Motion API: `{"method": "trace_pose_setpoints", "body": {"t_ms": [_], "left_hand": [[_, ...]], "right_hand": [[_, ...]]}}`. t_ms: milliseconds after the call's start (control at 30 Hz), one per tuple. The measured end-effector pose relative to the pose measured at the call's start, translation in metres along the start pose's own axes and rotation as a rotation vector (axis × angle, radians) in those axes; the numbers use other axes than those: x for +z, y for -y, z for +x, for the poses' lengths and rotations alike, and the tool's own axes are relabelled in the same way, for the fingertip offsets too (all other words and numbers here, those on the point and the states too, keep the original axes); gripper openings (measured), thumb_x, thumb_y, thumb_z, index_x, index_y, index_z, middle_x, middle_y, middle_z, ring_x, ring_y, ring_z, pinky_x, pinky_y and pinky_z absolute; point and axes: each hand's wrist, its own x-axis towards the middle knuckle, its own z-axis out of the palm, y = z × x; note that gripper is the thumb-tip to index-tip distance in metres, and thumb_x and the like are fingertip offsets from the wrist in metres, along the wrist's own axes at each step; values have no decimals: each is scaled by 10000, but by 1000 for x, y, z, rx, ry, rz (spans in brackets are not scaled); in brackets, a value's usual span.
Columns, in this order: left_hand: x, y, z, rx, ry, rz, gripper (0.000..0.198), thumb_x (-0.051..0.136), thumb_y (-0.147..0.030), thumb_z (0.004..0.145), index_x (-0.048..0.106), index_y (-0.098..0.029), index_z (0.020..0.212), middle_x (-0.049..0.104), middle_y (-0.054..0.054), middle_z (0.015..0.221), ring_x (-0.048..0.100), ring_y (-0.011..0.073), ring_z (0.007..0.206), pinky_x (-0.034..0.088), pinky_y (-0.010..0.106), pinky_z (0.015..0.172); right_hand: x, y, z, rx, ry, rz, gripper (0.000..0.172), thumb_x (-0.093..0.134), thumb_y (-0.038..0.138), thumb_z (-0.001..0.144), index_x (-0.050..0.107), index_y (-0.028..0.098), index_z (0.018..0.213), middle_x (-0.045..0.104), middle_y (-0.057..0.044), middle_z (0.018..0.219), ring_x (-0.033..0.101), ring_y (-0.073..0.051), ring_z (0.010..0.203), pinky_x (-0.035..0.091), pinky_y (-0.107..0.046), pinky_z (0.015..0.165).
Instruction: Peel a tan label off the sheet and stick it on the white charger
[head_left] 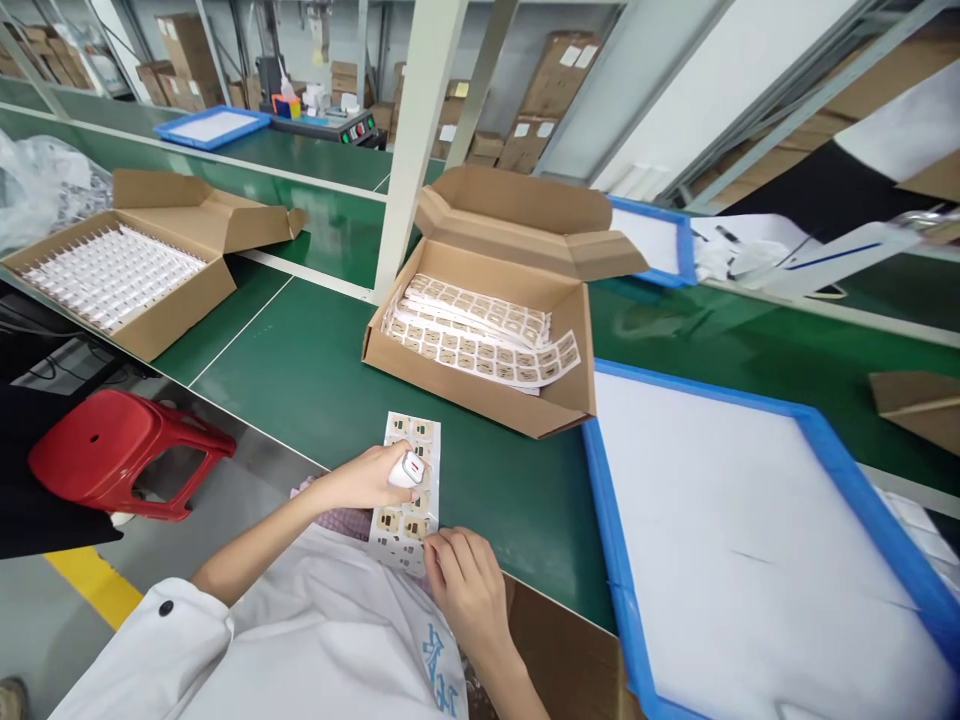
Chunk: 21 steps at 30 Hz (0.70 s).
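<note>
A white sheet of small tan labels lies at the near edge of the green table. My left hand is closed around a small white part with a red mark, held over the sheet. My right hand pinches the sheet's lower right corner with its fingertips. Just behind the sheet stands an open cardboard box holding stacked strips of the same labels.
A blue-framed white tray lies at the right. At the left stands another open box of white parts. A red stool is beside the table. A white post rises behind the middle box. More cartons are stacked at the back.
</note>
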Motion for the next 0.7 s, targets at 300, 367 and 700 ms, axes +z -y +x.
{"method": "trace_pose_setpoints", "body": {"t_ms": [300,367,700], "left_hand": [[-1,-2,19,9,-67,106,304,714,-253,799,588,-198,1071,711,62,1014,676,241,893,509,302,759],[-3,-1,24,12,-80,117,307,715,-258,793,579,-194,1061,704,62,997,668,239,864,499,303,729],[-4,1,37,23,-135,107,316,717,-273,777,577,-203,1052,721,51,987,677,227,832,514,298,706]], "right_hand": [[17,-12,14,161,18,-1,287,490,360,1061,663,136,1109,676,-133,1014,613,-274,927,517,-414,765],[20,-18,19,186,15,4,318,469,383,1065,670,138,1074,669,-133,1005,603,-278,920,519,-412,744],[24,-35,41,222,42,51,330,379,343,1077,591,228,852,631,-74,853,583,-229,748,461,-331,526]]}}
